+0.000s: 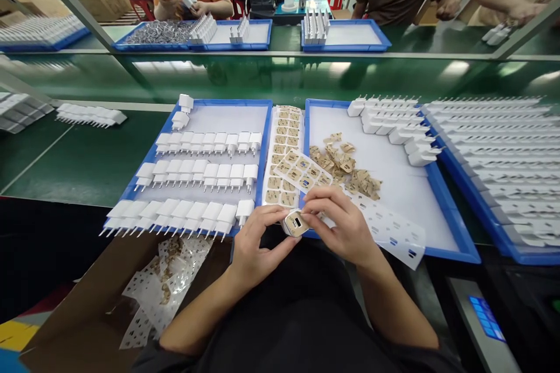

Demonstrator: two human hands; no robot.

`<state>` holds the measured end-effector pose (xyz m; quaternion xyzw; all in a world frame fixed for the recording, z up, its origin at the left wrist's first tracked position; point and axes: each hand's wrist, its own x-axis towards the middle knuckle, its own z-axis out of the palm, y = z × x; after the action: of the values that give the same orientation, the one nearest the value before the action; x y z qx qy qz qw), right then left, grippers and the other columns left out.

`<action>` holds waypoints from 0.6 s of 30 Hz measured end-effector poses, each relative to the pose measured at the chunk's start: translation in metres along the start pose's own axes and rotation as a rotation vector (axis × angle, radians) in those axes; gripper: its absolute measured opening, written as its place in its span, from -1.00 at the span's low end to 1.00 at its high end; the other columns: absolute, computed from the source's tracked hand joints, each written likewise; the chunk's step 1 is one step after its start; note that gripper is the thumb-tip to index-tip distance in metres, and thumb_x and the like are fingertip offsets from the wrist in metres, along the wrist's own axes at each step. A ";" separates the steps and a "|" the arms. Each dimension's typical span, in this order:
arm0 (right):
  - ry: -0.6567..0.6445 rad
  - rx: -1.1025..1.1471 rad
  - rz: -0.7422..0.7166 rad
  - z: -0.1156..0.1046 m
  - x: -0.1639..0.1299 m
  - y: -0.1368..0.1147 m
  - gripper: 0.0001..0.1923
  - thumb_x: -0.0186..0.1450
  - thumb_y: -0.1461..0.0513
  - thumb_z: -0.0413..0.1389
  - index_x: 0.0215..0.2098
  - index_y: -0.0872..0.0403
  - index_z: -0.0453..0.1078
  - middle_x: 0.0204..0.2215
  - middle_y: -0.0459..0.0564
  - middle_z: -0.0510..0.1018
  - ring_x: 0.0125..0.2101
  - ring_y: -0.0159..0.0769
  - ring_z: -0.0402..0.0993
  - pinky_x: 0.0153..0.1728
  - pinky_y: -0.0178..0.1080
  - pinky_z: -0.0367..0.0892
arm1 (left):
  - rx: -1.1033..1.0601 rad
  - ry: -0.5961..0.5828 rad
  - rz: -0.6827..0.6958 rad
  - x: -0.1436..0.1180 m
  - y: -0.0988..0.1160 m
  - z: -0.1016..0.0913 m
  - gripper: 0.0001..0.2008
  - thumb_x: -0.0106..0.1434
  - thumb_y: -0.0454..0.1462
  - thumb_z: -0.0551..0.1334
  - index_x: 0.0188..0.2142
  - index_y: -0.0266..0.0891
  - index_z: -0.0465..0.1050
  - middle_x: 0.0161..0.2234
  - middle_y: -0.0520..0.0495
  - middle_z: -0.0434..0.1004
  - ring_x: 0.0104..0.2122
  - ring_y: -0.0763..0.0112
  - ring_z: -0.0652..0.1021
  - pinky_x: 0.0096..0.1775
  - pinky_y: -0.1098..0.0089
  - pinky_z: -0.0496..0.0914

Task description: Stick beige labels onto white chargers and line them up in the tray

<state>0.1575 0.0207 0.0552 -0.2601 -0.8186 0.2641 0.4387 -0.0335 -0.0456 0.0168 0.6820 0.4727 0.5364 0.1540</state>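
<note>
At the far left of the frame, trays and loose plugs are cut off by the edge and blurred. At lower left, spent backing sheets (161,285) lie on a cardboard flap (87,315); their detail is hard to read. The left blue tray (131,189) holds three rows of white plugs (199,175), prongs toward the viewer; bare green bench (79,163) lies open to its left.

At lower centre, the left hand (251,245) pinches a white charger (295,224) from the left, USB face up, just off the near tray edges. The right hand (339,218) closes thumb and fingers on the same charger from the right; its fingertips hide the charger's right side. Label sheets (284,151) sit between the trays.

The right blue tray (446,210) holds loose tan labels (345,166), more plugs (394,122) and open white floor. A further tray at far right is cut off. Co-workers across the bench show only as torsos and hands.
</note>
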 end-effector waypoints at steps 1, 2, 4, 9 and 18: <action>0.008 -0.017 -0.061 0.001 -0.002 -0.001 -0.88 0.38 0.36 0.15 -0.17 0.02 0.44 -0.18 0.05 0.55 -0.18 -0.25 0.54 -0.17 -0.21 0.49 | -0.024 0.001 -0.036 -0.001 -0.001 0.000 -0.58 0.21 -0.37 0.41 0.05 -0.14 0.44 -0.07 -0.13 0.58 -0.05 0.25 0.61 -0.01 0.26 0.57; 0.010 -0.006 -0.104 0.001 -0.004 -0.002 -0.87 0.38 0.36 0.15 -0.16 0.02 0.44 -0.19 0.05 0.55 -0.20 -0.26 0.55 -0.16 -0.21 0.50 | -0.052 0.003 -0.070 -0.002 -0.003 0.000 -0.58 0.21 -0.37 0.41 0.05 -0.13 0.44 -0.06 -0.13 0.57 -0.04 0.25 0.61 -0.02 0.26 0.58; -0.003 0.109 -0.120 0.001 -0.009 -0.004 -0.94 0.39 0.31 0.14 -0.19 0.02 0.43 -0.23 0.04 0.55 -0.24 -0.27 0.55 -0.20 -0.21 0.51 | -0.097 0.017 -0.114 -0.003 -0.007 -0.001 -0.57 0.21 -0.38 0.40 0.06 -0.12 0.44 -0.03 -0.13 0.55 -0.02 0.25 0.60 -0.04 0.28 0.59; 0.204 0.258 0.161 -0.016 -0.021 0.015 -0.92 0.41 0.18 0.15 -0.25 0.00 0.42 -0.39 -0.04 0.56 -0.40 -0.28 0.55 -0.39 -0.25 0.51 | -0.110 0.052 -0.148 -0.002 -0.010 -0.008 -0.54 0.20 -0.40 0.40 0.07 -0.07 0.44 -0.02 -0.10 0.53 0.04 0.26 0.56 0.01 0.29 0.59; 0.176 -0.651 0.702 -0.067 -0.044 0.092 -0.57 0.33 -0.05 0.03 0.00 -0.02 0.48 -0.13 0.07 0.69 -0.31 -0.06 0.66 -0.29 -0.06 0.54 | 0.169 -0.017 -0.245 0.051 -0.020 -0.083 -0.60 0.27 -0.20 0.35 0.07 -0.13 0.36 -0.07 -0.08 0.56 -0.09 0.27 0.62 -0.07 0.23 0.64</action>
<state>0.2537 0.0723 0.0012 -0.6656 -0.6813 0.1031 0.2867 -0.1171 -0.0192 0.0641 0.6343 0.5946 0.4659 0.1646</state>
